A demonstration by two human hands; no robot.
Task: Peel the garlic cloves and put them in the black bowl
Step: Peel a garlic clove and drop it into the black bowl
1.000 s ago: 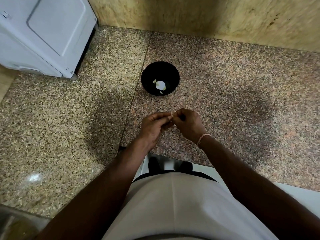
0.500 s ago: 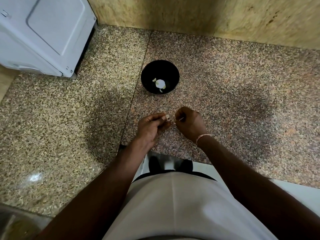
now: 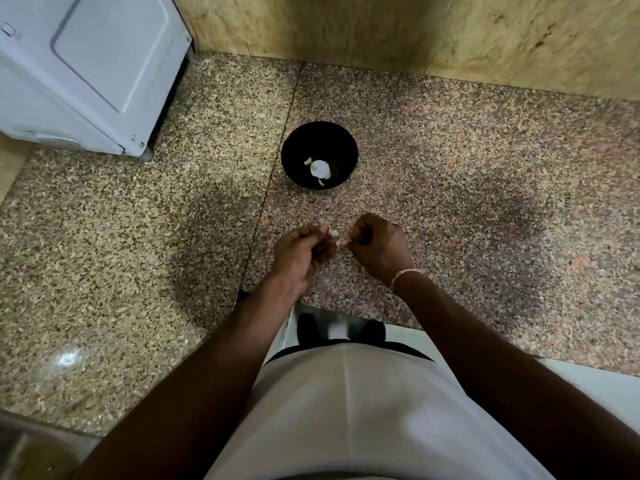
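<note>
Pale garlic clove (image 3: 335, 233) pinched between both hands' fingers (image 3: 323, 230)

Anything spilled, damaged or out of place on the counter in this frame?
Nothing stands out. The black bowl sits upright on the granite counter holding pale garlic pieces. Both hands, left and right, pinch a garlic clove between them above the counter.
</note>
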